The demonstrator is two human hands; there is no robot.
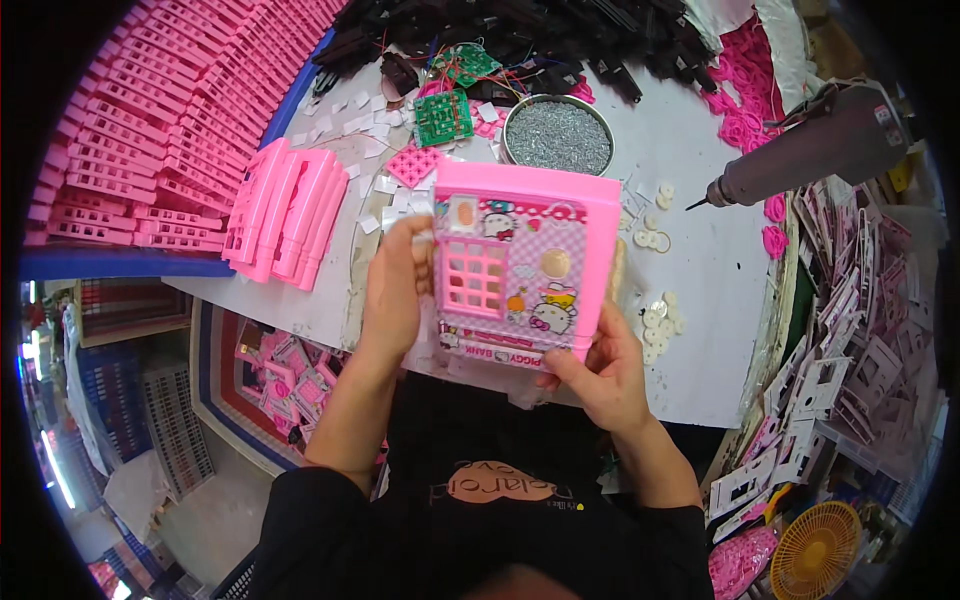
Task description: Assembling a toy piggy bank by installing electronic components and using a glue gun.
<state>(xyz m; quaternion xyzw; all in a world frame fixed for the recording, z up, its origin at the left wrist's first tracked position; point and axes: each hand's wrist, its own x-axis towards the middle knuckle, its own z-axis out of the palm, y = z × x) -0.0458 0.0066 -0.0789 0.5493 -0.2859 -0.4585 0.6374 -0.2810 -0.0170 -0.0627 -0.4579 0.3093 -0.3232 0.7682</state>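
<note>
In front of me, above the near part of the table, is a pink plastic toy casing (598, 240) with a printed cartoon sheet on its face and a square keypad-like grid of openings. My right hand (605, 375) grips its lower right corner, thumb on the face and fingers behind. My left hand (395, 290) is at the left edge, fingers curled against it near the upper corner; their tips are partly hidden. Just beyond the casing lies a small pink grid piece (412, 166).
Stacked pink casings (180, 130) fill the left side, with several more on the table (285, 215). Beyond are a round tin of screws (558, 138), green circuit boards (443, 118) and black parts (520, 40). A power screwdriver (800, 145) juts in from the right.
</note>
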